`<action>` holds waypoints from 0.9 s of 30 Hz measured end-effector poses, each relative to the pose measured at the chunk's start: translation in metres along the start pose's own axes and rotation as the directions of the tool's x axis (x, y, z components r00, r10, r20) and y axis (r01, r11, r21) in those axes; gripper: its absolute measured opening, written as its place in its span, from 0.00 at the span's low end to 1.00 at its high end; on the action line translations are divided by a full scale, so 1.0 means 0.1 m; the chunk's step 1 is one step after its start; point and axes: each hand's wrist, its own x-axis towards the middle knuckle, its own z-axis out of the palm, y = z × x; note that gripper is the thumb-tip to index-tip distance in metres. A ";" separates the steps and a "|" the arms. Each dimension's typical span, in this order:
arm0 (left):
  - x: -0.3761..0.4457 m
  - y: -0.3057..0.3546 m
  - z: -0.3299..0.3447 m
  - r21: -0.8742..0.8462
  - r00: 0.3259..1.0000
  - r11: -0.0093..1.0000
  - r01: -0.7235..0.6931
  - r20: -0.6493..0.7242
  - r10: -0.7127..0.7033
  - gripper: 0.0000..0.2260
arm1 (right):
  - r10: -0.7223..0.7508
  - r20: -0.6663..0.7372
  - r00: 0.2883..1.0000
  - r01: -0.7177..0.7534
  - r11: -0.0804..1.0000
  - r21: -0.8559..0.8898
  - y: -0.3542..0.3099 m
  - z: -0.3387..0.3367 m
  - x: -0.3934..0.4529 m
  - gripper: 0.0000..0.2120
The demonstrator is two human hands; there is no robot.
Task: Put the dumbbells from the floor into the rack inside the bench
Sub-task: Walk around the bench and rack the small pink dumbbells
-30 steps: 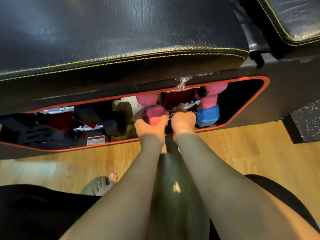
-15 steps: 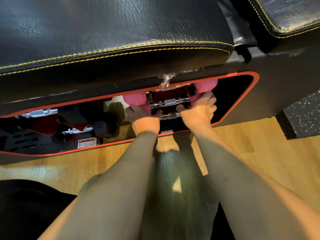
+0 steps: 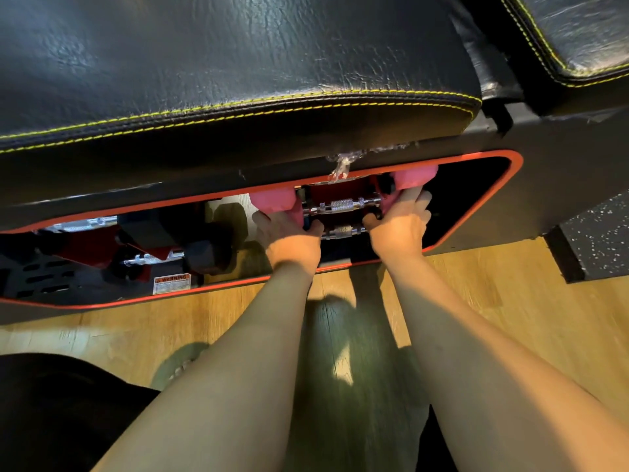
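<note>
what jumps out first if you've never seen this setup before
Two bare hands, left hand and right hand, reach into the red-rimmed opening in the side of the black padded bench, each over one end of a dumbbell. Above them a pink dumbbell with a chrome handle sits on the red rack; black dumbbells lie further left.

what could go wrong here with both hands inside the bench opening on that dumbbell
1. Pinched fingers: the left hand and right hand grip the ends of the lower dumbbell tight under the pink dumbbell already racked on the red rack.
2. Knuckles may scrape the opening's orange rim.
3. If it seats unevenly, it could roll out onto the wood floor.
</note>
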 end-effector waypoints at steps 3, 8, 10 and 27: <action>-0.04 0.05 -0.07 -0.002 0.998 0.999 -0.054 -0.010 0.054 0.24 | 0.009 -0.002 1.000 -0.008 1.000 0.010 0.01 -0.01 0.00 0.45; -0.11 0.09 -0.12 -0.080 0.993 0.992 -0.102 -0.061 0.097 0.23 | -0.004 0.000 1.000 0.004 1.000 -0.007 0.02 -0.03 0.00 0.46; -0.12 0.10 -0.12 -0.096 0.993 0.989 -0.110 -0.062 0.104 0.22 | 0.001 0.002 1.000 -0.001 1.000 -0.001 0.02 -0.04 0.00 0.46; -0.36 0.25 -0.27 -0.307 0.939 0.889 0.340 0.160 -0.305 0.36 | 0.070 0.069 0.995 -0.077 0.991 0.106 0.02 -0.24 -0.14 0.61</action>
